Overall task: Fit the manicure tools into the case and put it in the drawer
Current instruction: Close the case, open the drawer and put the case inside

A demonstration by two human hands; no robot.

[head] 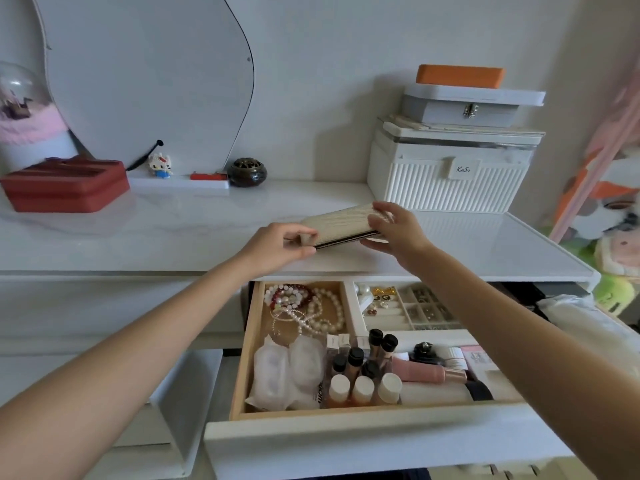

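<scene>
Both hands hold the cream case (341,221) just above the tabletop (173,233), near its front edge and right over the open drawer (346,441). The left hand (277,247) pinches the left end of the case — thumb below, fingers curled on top. The right hand (398,230) grips the right end, with its fingers bent over the top and the thumb under it. The case looks closed, with a dark line along its side.

In the drawer, pearl beads (311,310) lie at the back left corner — little bottles (363,375) stand near the front. A white ribbed box (446,185) sits at the back right of the tabletop, and a red box (65,187) sits at the far left.
</scene>
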